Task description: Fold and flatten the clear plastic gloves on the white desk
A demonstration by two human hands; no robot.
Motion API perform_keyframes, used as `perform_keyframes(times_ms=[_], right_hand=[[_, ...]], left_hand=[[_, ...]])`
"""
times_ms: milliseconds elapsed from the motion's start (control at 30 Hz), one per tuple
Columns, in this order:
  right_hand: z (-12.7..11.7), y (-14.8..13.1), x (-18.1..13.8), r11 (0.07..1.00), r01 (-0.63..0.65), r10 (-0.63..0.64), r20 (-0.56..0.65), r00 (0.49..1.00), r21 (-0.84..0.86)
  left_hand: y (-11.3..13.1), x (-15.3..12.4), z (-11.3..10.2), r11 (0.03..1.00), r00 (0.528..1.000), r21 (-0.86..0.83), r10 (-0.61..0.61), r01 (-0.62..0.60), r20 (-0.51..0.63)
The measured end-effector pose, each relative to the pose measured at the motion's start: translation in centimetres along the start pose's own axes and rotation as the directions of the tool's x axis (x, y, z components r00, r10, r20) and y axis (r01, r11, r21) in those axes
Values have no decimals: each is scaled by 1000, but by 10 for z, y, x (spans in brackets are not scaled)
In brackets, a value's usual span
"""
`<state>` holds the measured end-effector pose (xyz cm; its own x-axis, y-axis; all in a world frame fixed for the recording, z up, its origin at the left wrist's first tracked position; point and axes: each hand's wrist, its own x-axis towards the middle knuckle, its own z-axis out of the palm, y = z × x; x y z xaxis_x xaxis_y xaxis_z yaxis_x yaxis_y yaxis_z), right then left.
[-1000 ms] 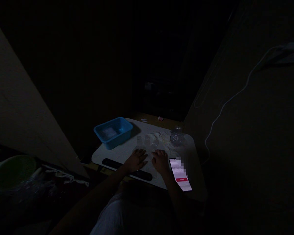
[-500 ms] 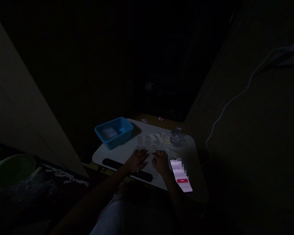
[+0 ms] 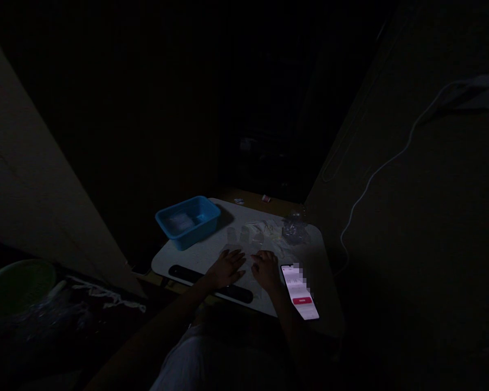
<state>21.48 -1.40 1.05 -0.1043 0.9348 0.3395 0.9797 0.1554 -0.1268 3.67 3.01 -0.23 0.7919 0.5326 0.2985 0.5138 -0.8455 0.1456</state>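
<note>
The scene is very dark. My left hand [image 3: 227,267] lies flat on a small white table [image 3: 195,255], fingers stretched forward. My right hand [image 3: 265,269] rests close beside it with fingers bent down onto a thin clear piece I cannot make out. Several small clear plastic pieces [image 3: 244,235] lie just beyond both hands. A lit phone [image 3: 299,292] lies right of my right hand.
A blue plastic tub [image 3: 188,220] stands at the table's far left. Crumpled clear plastic [image 3: 294,230] lies at the far right. A black strip [image 3: 187,274] runs along the near edge. A green bowl [image 3: 18,282] sits low left. A white cable [image 3: 375,174] hangs on the right wall.
Both hands stay in nearly the same place on the table; only the view shifts slightly.
</note>
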Motion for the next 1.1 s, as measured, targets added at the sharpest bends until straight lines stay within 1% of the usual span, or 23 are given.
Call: perform_keyframes(times_ms=[267,467,600,800,933,1100], right_hand=[[-1,-1,0,1000,-2,2,-9,1000,29],[0,-1,0,1000,5,-4,-21,1000,30],[1,0,0,1000,0,1,-18,1000,31],[2,0,0,1000,-15,15,4,1000,10],[2,0,0,1000,-12,12,0,1000,7],[2,0,0,1000,0,0,-18,1000,18]], left_hand=[[2,0,-2,1000,1000,1,-19,19,4],[3,0,-3,999,998,1,-48,48,-43],[4,1,-5,998,997,0,-62,62,-53],[5,1,-5,999,996,-5,-49,48,-72],[4,0,-5,1000,995,4,-16,17,-103],[0,-1,2,1000,988,2,-2,3,-156]])
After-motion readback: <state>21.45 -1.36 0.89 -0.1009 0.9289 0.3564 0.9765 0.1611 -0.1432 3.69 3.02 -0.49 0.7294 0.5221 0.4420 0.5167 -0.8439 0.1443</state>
